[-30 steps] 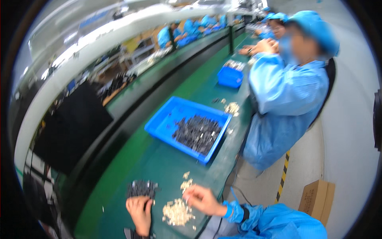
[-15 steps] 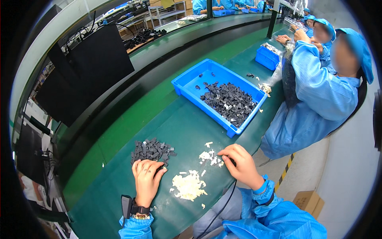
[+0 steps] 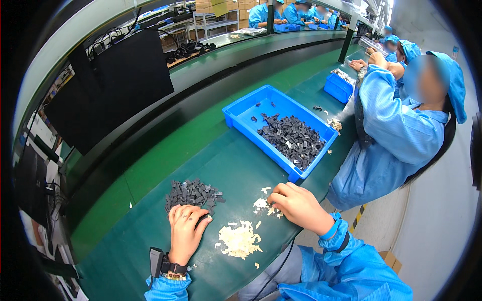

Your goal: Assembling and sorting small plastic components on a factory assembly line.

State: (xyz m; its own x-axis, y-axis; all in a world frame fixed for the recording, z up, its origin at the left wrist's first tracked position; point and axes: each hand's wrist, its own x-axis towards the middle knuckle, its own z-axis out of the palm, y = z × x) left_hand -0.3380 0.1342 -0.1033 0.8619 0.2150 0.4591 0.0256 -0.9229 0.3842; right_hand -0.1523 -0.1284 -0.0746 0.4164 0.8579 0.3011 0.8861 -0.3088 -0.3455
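Note:
My left hand (image 3: 188,232) rests at the near edge of a heap of small black plastic pieces (image 3: 191,193). Its fingers are curled, with a small black plastic piece (image 3: 204,217) between thumb and forefinger. Over a scatter of small white bits (image 3: 260,203), my right hand (image 3: 297,206) is closed with its fingertips bent down; whatever they pinch is hidden. Between the hands and nearer to me lies a pile of cream-coloured strips (image 3: 239,240).
Beyond my hands a blue tray (image 3: 246,131) holds many black pieces (image 3: 293,140). A smaller blue bin (image 3: 338,88) stands farther off. At right sits a co-worker in a blue smock (image 3: 401,125). A black monitor-like panel (image 3: 125,85) stands at left.
My right hand has moved a little left and down onto the white bits, its fingers bending further. My left hand stays beside the black heap. The whole view has shifted slightly.

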